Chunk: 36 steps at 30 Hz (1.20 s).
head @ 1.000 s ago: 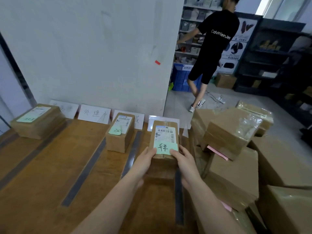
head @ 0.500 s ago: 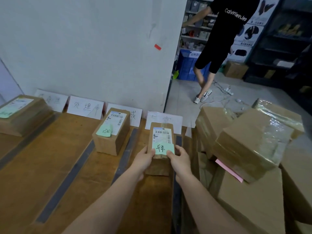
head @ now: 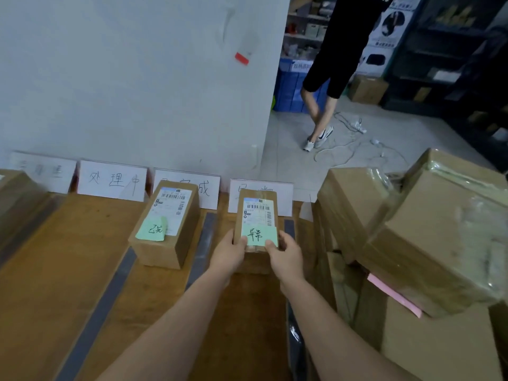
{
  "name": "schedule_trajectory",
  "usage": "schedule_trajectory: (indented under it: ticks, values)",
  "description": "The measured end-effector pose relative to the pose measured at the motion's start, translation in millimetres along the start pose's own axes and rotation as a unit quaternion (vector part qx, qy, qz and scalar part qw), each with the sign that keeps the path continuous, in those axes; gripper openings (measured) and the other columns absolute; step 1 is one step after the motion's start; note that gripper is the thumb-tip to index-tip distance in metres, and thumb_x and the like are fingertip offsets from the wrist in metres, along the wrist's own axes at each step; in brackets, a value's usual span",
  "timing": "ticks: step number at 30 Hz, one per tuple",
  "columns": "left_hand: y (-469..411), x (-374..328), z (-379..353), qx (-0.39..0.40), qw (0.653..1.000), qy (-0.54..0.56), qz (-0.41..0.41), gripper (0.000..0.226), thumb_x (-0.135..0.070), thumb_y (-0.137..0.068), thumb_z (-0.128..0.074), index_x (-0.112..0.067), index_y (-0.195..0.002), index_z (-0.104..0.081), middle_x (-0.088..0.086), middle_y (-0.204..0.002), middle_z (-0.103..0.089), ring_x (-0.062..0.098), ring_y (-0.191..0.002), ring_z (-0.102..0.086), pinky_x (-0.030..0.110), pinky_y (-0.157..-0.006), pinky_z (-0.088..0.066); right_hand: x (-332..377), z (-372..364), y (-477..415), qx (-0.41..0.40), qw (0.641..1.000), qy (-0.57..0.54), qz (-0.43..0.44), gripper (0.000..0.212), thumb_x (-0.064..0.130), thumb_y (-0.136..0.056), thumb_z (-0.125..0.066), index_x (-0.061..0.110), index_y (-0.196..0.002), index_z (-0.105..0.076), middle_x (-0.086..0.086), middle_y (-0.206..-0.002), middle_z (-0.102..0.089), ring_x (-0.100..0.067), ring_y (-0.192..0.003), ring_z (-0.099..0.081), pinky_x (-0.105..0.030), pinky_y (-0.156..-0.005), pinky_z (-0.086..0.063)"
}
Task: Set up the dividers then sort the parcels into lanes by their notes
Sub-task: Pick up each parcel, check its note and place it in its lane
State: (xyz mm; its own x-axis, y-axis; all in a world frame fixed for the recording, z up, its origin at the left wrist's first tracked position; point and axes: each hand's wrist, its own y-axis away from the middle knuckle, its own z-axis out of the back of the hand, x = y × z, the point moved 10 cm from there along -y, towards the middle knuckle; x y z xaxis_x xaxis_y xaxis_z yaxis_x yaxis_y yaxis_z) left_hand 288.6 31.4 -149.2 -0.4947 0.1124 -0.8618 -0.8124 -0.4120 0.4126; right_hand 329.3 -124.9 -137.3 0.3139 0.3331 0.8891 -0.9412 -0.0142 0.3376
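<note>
Parcel [head: 257, 213], gripped at its near end by left hand [head: 229, 250] and right hand [head: 286, 257], looked best slid straight toward 12 o'clock between the dividers [head: 206, 235].

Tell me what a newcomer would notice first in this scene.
The left hand and right hand hold a parcel bearing a green note in the rightmost lane, in front of a white sign. A second parcel sits one lane to the left. A heap of boxes crowds the right side.
</note>
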Motion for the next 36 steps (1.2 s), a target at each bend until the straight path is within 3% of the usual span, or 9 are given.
schedule_trajectory:
  ticks: [5,8,10,13,19,23,28,33,36]
  values:
    - [-3,-7,9,-0.024,0.996,-0.080,-0.037,0.037,-0.032,-0.102,-0.046,-0.022,-0.138,-0.047,-0.002,-0.131,-0.063,0.019,-0.113,-0.062,0.037,-0.089,-0.055,10,3,11,-0.003,0.997,0.070,0.017,0.053,0.031,-0.098,-0.055,0.020,-0.147,-0.039,-0.002,-0.141,-0.053,-0.020,-0.129,-0.049,-0.034,-0.099,-0.049]
    - [2,-21,13,-0.038,0.987,-0.125,-0.089,0.031,-0.033,-0.100,-0.050,-0.022,-0.129,-0.050,0.000,-0.130,-0.062,0.021,-0.112,-0.062,0.031,-0.079,-0.055,29,8,30,0.004,0.990,0.119,0.070,0.051,0.031,-0.098,-0.056,0.020,-0.145,-0.041,0.001,-0.139,-0.054,-0.011,-0.124,-0.049,-0.021,-0.090,-0.045]
    - [9,-35,16,-0.053,0.976,-0.161,-0.136,0.031,-0.035,-0.096,-0.055,-0.025,-0.126,-0.051,0.000,-0.130,-0.061,0.021,-0.118,-0.059,0.039,-0.087,-0.056,45,14,46,0.001,0.981,0.156,0.116,0.048,0.030,-0.096,-0.058,0.021,-0.141,-0.045,0.005,-0.136,-0.055,-0.008,-0.123,-0.049,-0.016,-0.087,-0.039]
    - [27,-60,16,-0.056,0.951,-0.221,-0.208,0.042,-0.032,-0.094,-0.058,-0.021,-0.134,-0.049,0.001,-0.136,-0.054,0.023,-0.131,-0.044,0.043,-0.106,-0.044,71,27,74,-0.015,0.964,0.197,0.179,0.048,0.031,-0.095,-0.060,0.027,-0.141,-0.046,0.012,-0.136,-0.053,-0.004,-0.127,-0.044,-0.015,-0.094,-0.034]
    - [80,-113,8,-0.058,0.890,-0.331,-0.308,0.063,-0.035,-0.093,-0.061,-0.018,-0.148,-0.035,0.003,-0.155,-0.034,0.023,-0.145,-0.024,0.043,-0.118,-0.025,105,68,136,-0.070,0.921,0.257,0.283,0.053,0.035,-0.095,-0.058,0.026,-0.144,-0.041,0.010,-0.148,-0.042,-0.007,-0.139,-0.031,-0.025,-0.117,-0.024]
    - [131,-156,-8,-0.071,0.838,-0.377,-0.389,0.063,-0.038,-0.097,-0.053,-0.019,-0.152,-0.028,0.000,-0.160,-0.024,0.021,-0.150,-0.011,0.039,-0.120,-0.016,123,105,172,-0.131,0.884,0.295,0.339,0.055,0.032,-0.093,-0.061,0.018,-0.144,-0.045,0.001,-0.149,-0.042,-0.014,-0.140,-0.030,-0.017,-0.113,-0.012]
    - [190,-196,-38,-0.088,0.782,-0.391,-0.478,0.065,-0.036,-0.097,-0.055,-0.013,-0.152,-0.029,0.004,-0.160,-0.025,0.023,-0.151,-0.011,0.030,-0.116,-0.005,131,162,201,-0.217,0.844,0.310,0.380,0.054,0.031,-0.088,-0.066,0.018,-0.138,-0.051,-0.004,-0.144,-0.047,-0.022,-0.137,-0.037,-0.041,-0.110,-0.039]
    - [211,-214,-73,-0.090,0.755,-0.411,-0.502,0.069,-0.037,-0.096,-0.054,-0.012,-0.153,-0.025,0.007,-0.161,-0.023,0.026,-0.150,-0.011,0.032,-0.118,-0.005,127,218,199,-0.281,0.821,0.342,0.360,0.058,0.029,-0.081,-0.075,0.013,-0.133,-0.055,-0.013,-0.141,-0.051,-0.032,-0.133,-0.045,-0.047,-0.107,-0.039]
    - [212,-221,-98,-0.083,0.755,-0.421,-0.495,0.071,-0.039,-0.096,-0.053,-0.012,-0.154,-0.023,0.009,-0.160,-0.024,0.026,-0.150,-0.014,0.035,-0.121,-0.010,115,246,183,-0.267,0.831,0.372,0.315,0.065,0.033,-0.083,-0.072,0.014,-0.140,-0.047,-0.013,-0.147,-0.043,-0.032,-0.138,-0.036,-0.045,-0.111,-0.032]
